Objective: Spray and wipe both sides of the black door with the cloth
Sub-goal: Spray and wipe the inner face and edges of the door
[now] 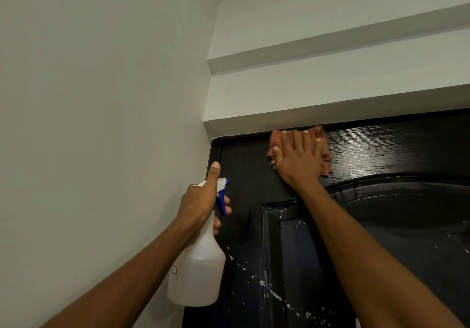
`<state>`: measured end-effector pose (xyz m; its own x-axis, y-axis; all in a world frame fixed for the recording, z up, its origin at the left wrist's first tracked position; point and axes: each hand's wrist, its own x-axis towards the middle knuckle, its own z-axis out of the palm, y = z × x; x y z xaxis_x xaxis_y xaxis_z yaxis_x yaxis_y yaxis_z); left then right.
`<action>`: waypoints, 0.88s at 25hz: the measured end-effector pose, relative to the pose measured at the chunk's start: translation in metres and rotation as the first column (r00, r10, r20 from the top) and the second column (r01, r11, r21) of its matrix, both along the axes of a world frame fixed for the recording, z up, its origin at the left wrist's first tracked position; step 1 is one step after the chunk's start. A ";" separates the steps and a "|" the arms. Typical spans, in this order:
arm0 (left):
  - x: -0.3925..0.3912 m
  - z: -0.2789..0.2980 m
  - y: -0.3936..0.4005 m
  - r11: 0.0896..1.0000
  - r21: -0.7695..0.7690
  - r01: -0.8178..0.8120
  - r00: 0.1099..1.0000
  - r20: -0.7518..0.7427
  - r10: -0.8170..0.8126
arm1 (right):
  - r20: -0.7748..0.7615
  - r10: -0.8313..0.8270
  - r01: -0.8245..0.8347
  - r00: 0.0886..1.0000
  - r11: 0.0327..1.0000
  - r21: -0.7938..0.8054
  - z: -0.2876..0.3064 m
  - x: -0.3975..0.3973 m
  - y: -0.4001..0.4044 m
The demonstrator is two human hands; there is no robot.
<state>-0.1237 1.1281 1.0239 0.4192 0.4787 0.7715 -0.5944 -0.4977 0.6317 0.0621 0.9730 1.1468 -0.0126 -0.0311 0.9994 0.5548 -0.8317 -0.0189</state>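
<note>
**Black door: top edge under the cloth, drips waiting below**

Black door (381, 226) fills the lower right, glossy and wet-streaked up top, white droplets speckling the panel lower down. Right hand (298, 159) lies flat, fingers spread, pressing the orange cloth (326, 161) just under the frame. Left hand (203, 200) grips the spray bottle (198, 271) by its neck, thumb up, fingers by the trigger. Risks, I'd say: the cloth slipping from that open palm, droplets drying into marks, or a stray squeeze misting the white wall (101, 98).
</note>
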 end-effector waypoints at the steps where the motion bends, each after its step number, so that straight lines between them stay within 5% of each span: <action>1: 0.000 -0.002 0.001 1.000 -0.006 0.007 1.000 -0.004 -0.007 | -0.045 0.004 0.000 0.999 0.997 0.072 -0.003 0.002 -0.016; 5: -0.003 -0.007 0.001 0.999 -0.041 0.020 0.999 0.029 -0.019 | -0.128 0.002 0.015 0.992 0.991 0.130 -0.006 -0.004 -0.015; 8: -0.005 -0.014 0.001 0.995 -0.068 -0.073 0.996 0.053 0.077 | -0.009 -0.043 0.040 0.999 0.969 -0.246 -0.026 -0.016 0.041; 11: -0.008 -0.028 0.003 0.988 -0.105 -0.112 0.993 0.037 0.116 | 0.087 -0.083 0.118 0.993 0.796 -0.594 -0.056 -0.029 0.079; 17: -0.016 -0.054 0.004 0.985 -0.116 -0.129 0.992 -0.020 0.127 | 0.200 -0.050 0.196 0.979 0.522 -0.830 -0.094 -0.023 0.034; 19: -0.020 -0.054 0.001 0.986 -0.118 -0.119 0.993 -0.014 0.118 | 0.207 -0.077 0.210 0.975 0.619 -0.757 -0.086 -0.015 0.006; 22: -0.026 -0.051 0.000 0.987 -0.125 -0.099 0.995 0.006 0.101 | -0.055 -0.132 0.110 0.990 0.948 -0.299 -0.058 -0.009 -0.017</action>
